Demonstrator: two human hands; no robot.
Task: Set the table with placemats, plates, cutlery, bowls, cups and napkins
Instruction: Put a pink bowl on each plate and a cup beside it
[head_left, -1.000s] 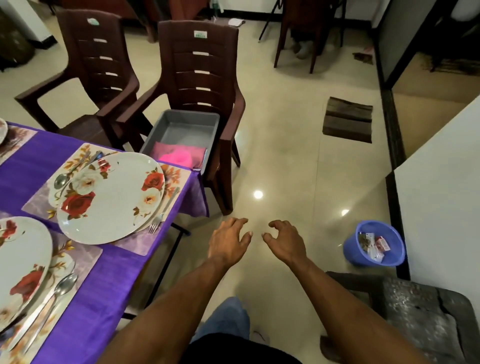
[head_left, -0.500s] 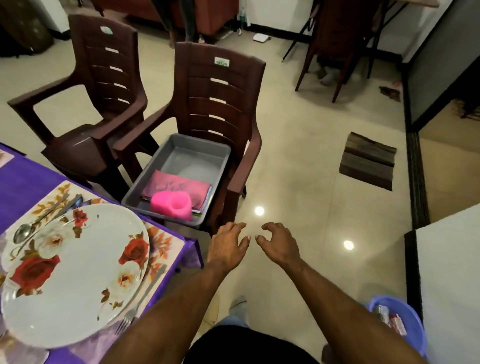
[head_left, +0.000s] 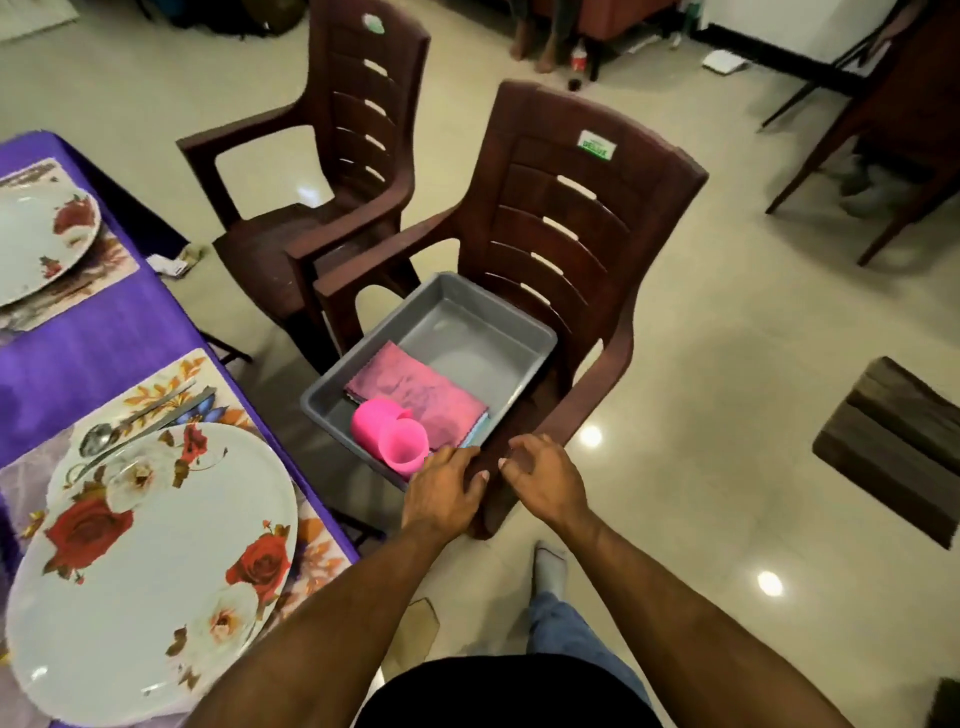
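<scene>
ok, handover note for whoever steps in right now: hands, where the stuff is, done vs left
Left hand: fingers loosely curled, holding nothing, at the near corner of the grey tray.
Right hand: fingers loosely curled, holding nothing, over the front of the brown chair that carries the tray.
In the tray: pink cups and folded pink napkins.
On the purple table: two placemats in view, each with a floral plate; the near setting has cutlery beside the plate.
Done: placemats, plates, and cutlery for the near setting.
Left: cups and napkins; no bowls in view.
</scene>
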